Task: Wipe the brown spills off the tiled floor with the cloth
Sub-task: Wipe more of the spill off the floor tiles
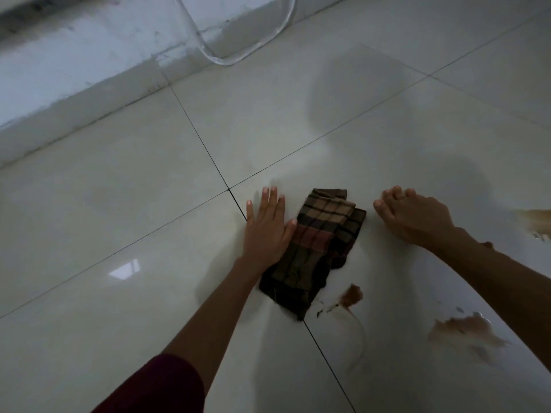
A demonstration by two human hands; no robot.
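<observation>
A folded brown plaid cloth (pixel 316 248) lies on the pale tiled floor (pixel 134 204). My left hand (pixel 268 228) rests flat on the floor, fingers spread, its thumb edge touching the cloth's left side. My right hand (pixel 414 216) hovers to the right of the cloth with fingers loosely curled, holding nothing. Brown spills mark the floor: a small one (pixel 351 295) just below the cloth's right corner, a larger smear (pixel 465 332) lower right, and another (pixel 536 222) at the right edge.
A white wall base (pixel 74 84) runs along the upper left. A curved transparent chair leg (pixel 232 52) stands near the wall at the top. Dark grout lines cross the tiles.
</observation>
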